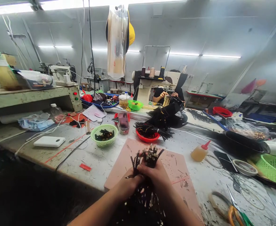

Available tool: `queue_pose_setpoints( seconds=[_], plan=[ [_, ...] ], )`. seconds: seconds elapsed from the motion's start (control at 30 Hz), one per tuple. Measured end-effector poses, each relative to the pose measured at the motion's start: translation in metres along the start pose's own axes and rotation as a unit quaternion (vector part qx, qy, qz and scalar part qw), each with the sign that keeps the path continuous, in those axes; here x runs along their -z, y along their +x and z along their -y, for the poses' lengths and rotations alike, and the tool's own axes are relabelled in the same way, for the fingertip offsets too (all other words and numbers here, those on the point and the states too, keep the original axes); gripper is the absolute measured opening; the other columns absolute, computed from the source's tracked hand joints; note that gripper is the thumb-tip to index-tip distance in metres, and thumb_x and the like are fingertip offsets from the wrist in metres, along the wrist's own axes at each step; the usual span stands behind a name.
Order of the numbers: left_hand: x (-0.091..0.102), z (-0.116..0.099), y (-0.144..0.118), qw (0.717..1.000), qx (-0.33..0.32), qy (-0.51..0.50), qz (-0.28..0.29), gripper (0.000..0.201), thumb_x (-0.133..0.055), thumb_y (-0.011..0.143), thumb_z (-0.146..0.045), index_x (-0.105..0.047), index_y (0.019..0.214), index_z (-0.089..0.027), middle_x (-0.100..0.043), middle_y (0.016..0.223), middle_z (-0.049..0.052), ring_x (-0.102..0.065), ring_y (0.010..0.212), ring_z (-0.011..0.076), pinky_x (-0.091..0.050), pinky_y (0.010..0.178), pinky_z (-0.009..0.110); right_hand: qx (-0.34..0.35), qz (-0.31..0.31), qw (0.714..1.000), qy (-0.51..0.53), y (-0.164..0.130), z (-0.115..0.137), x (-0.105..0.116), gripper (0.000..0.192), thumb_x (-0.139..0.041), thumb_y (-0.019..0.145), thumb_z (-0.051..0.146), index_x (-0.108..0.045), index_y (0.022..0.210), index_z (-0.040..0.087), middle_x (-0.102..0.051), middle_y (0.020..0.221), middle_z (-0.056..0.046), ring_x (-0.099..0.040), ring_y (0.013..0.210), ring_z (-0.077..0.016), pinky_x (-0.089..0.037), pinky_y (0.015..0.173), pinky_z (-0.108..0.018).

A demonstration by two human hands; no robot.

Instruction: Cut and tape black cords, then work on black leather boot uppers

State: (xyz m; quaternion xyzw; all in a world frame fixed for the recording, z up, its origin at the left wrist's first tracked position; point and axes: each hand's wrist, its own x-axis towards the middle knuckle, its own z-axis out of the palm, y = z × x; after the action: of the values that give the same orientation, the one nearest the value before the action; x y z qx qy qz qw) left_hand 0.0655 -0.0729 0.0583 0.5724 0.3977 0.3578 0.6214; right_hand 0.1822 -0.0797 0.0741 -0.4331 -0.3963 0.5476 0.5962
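My left hand and my right hand are close together over the near part of a pink board. Both are closed round a bundle of black strips, whose pale-tipped ends stick up above my fingers. The lower lengths hang down between my forearms. A few strips fan out to the left from my left hand; my right hand grips the thicker part. Beyond the board, a red bowl holds more black strips, and a green basket to its left has short black pieces in it.
On the right lie a glue bottle, a tape roll, scissors and a green basket. A white power bank rests at left. Past the table, another person's hands work at a sewing machine.
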Motion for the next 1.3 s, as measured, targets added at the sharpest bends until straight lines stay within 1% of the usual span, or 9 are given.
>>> queue_pose_setpoints(
  seconds=[0.13, 0.37, 0.5, 0.67, 0.9, 0.97, 1.1, 1.17, 1.3],
  plan=[
    [0.003, 0.004, 0.000, 1.000, 0.013, -0.011, 0.020, 0.034, -0.055, 0.069, -0.024, -0.067, 0.101, -0.019, -0.072, 0.094, 0.003, -0.061, 0.093, 0.0283, -0.047, 0.083, 0.038, -0.011, -0.002, 1.000, 0.005, -0.005, 0.005, -0.002, 0.020, -0.074, 0.051, 0.028, -0.062, 0.063, 0.016, -0.056, 0.055, 0.003, -0.050, 0.054, -0.0126, -0.041, 0.053, -0.025],
    [0.007, 0.013, 0.003, 0.995, 0.054, -0.082, 0.025, 0.044, -0.059, 0.069, -0.022, -0.062, 0.112, -0.020, -0.072, 0.094, 0.005, -0.059, 0.102, 0.0297, -0.042, 0.093, 0.045, -0.022, 0.006, 0.999, 0.024, -0.004, -0.002, 0.000, 0.024, -0.074, 0.056, 0.033, -0.060, 0.064, 0.016, -0.059, 0.056, 0.003, -0.053, 0.055, -0.0130, -0.043, 0.056, -0.024],
    [0.008, 0.012, 0.003, 0.998, 0.033, -0.045, 0.017, 0.042, -0.060, 0.071, -0.027, -0.062, 0.113, -0.021, -0.069, 0.104, 0.005, -0.057, 0.104, 0.0300, -0.042, 0.094, 0.044, -0.020, 0.025, 0.999, 0.030, -0.001, -0.003, 0.002, 0.024, -0.076, 0.053, 0.029, -0.059, 0.064, 0.016, -0.058, 0.057, 0.003, -0.053, 0.056, -0.0128, -0.043, 0.056, -0.024],
    [0.007, 0.005, 0.003, 0.998, 0.028, -0.030, 0.044, 0.039, -0.056, 0.073, -0.025, -0.062, 0.112, -0.022, -0.069, 0.104, 0.002, -0.059, 0.098, 0.0276, -0.045, 0.089, 0.040, -0.027, -0.006, 0.999, 0.024, 0.000, -0.001, 0.000, 0.027, -0.076, 0.052, 0.026, -0.065, 0.075, 0.017, -0.061, 0.065, 0.003, -0.055, 0.063, -0.0134, -0.044, 0.063, -0.025],
    [0.005, 0.002, 0.003, 0.998, 0.015, 0.005, 0.064, 0.036, -0.052, 0.075, -0.021, -0.064, 0.108, -0.019, -0.069, 0.102, 0.003, -0.060, 0.092, 0.0252, -0.046, 0.085, 0.036, -0.037, 0.010, 0.999, 0.000, 0.001, -0.005, 0.004, 0.021, -0.074, 0.055, 0.030, -0.064, 0.069, 0.016, -0.062, 0.065, 0.001, -0.056, 0.063, -0.0149, -0.045, 0.062, -0.027],
    [0.007, -0.002, 0.003, 0.997, 0.005, 0.041, 0.071, 0.033, -0.052, 0.075, -0.022, -0.065, 0.106, -0.018, -0.069, 0.102, 0.002, -0.059, 0.095, 0.0252, -0.045, 0.087, 0.036, -0.035, 0.030, 0.999, -0.010, 0.003, -0.007, 0.006, 0.025, -0.076, 0.053, 0.031, -0.065, 0.070, 0.016, -0.063, 0.065, 0.001, -0.057, 0.063, -0.0158, -0.045, 0.063, -0.027],
    [0.008, -0.012, 0.006, 0.989, -0.023, 0.083, 0.124, 0.027, -0.052, 0.073, -0.019, -0.069, 0.094, -0.017, -0.070, 0.097, 0.002, -0.058, 0.096, 0.0259, -0.042, 0.091, 0.037, -0.051, 0.101, 0.992, -0.050, 0.009, -0.007, 0.009, 0.032, -0.078, 0.048, 0.029, -0.067, 0.075, 0.016, -0.065, 0.069, -0.001, -0.059, 0.067, -0.0175, -0.047, 0.066, -0.029],
    [0.007, -0.015, 0.009, 0.991, -0.024, 0.080, 0.105, 0.024, -0.056, 0.071, -0.018, -0.071, 0.090, -0.018, -0.071, 0.094, 0.003, -0.059, 0.095, 0.0276, -0.042, 0.092, 0.039, -0.051, 0.113, 0.991, -0.056, 0.010, -0.004, 0.008, 0.028, -0.076, 0.050, 0.027, -0.066, 0.073, 0.016, -0.064, 0.066, 0.000, -0.059, 0.064, -0.0160, -0.046, 0.065, -0.028],
    [0.003, -0.012, 0.015, 0.999, -0.009, -0.035, -0.031, 0.039, -0.064, 0.063, -0.018, -0.065, 0.103, -0.018, -0.071, 0.090, 0.006, -0.057, 0.100, 0.0316, -0.039, 0.096, 0.044, 0.030, 0.109, 0.992, -0.048, 0.012, 0.013, -0.001, 0.013, -0.068, 0.059, 0.026, -0.059, 0.063, 0.016, -0.059, 0.059, 0.001, -0.055, 0.057, -0.0131, -0.044, 0.059, -0.026]
  ],
)
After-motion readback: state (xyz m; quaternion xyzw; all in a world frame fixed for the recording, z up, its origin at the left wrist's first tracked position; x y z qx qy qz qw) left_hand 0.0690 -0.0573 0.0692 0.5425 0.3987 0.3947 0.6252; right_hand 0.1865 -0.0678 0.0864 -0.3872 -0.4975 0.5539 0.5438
